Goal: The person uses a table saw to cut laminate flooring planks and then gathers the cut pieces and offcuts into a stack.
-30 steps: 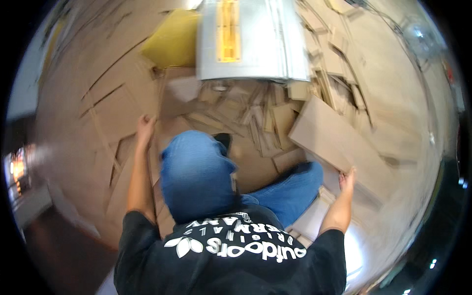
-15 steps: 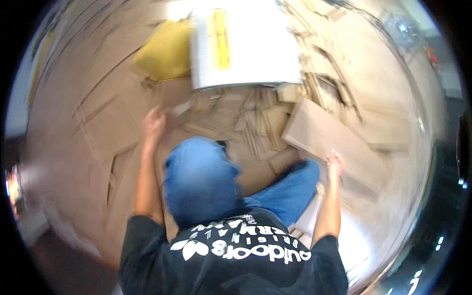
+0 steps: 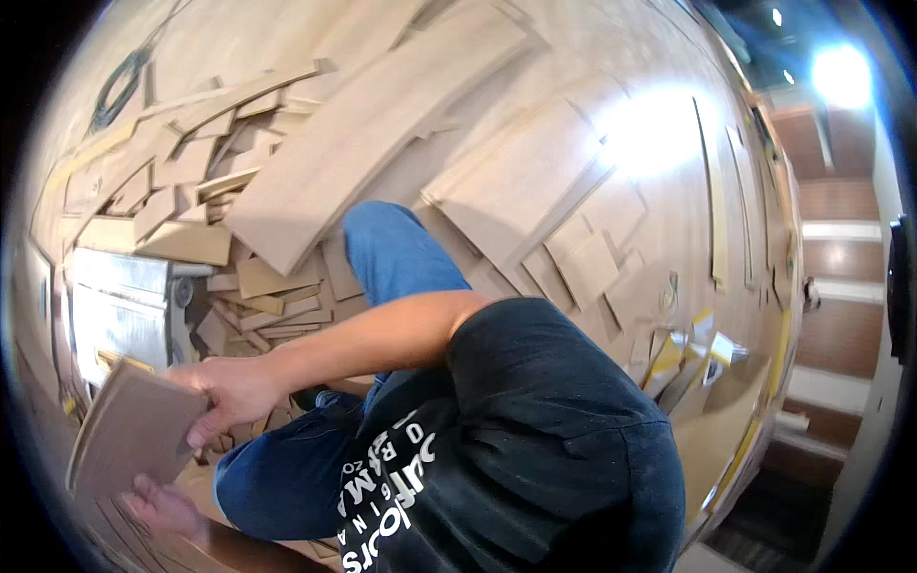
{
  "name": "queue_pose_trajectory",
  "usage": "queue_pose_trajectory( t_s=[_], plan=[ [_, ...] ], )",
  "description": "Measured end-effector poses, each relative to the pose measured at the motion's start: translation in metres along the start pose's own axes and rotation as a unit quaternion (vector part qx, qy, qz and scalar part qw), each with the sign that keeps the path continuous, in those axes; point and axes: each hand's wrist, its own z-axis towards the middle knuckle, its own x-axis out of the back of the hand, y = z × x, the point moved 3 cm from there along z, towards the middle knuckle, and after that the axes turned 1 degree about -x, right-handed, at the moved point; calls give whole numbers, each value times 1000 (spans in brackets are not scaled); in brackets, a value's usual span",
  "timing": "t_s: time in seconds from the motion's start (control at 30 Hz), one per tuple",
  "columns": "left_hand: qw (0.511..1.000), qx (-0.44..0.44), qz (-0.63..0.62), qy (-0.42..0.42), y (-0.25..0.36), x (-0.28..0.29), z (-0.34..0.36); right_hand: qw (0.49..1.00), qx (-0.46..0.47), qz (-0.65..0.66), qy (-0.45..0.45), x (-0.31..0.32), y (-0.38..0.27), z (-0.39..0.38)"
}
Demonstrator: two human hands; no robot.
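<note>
At the lower left I hold a flat wooden board (image 3: 143, 427), tilted up and a little blurred. My right hand (image 3: 234, 392) reaches across from the right and grips one edge of it, thumb on the near face. My left hand (image 3: 170, 508) has its fingers closed at the board's lower part. The far end of the board is close to a silver box-shaped machine (image 3: 129, 277) on the floor. Many wood offcuts (image 3: 277, 279) lie heaped beside the machine, some stacked, some loose.
A long wide plank (image 3: 373, 134) lies slanting across the floor ahead. Wider panels (image 3: 521, 181) rest to its right. Yellow-and-white pieces (image 3: 688, 358) lie at the right, with stairs (image 3: 841, 248) beyond. A coiled dark cable (image 3: 117, 91) is at the far left.
My view has swung to the right, so the silver machine now appears at the left. My hands were apart, the right one at a board; now both are on a board.
</note>
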Motion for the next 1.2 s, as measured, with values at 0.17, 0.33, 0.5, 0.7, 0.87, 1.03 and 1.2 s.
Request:
queue_pose_trajectory(
  t_s=[0.17,0.33,0.5,0.7,0.87,1.03,1.2],
  plan=[
    [972,-76,-89,-205,67,-58,39,952,-96,52,287,118,-8,-107],
    [982,34,-36,-184,28,-38,21,673,-81,-41,734,246,-32,-378],
    [918,253,-250,-177,-59,-24,-58,327,-129,9,936,219,-24,-616],
    [854,403,-303,-125,-112,-36,-130,165,-448,-40,878,200,38,-768],
    [844,511,-162,12,-127,19,-252,-19,-682,-351,641,331,81,-791],
    [634,745,-109,176,-110,42,-550,355,-337,-662,568,415,26,-583],
    [436,774,-208,410,-129,1,-674,767,-96,-528,351,304,35,-289]
  ],
)
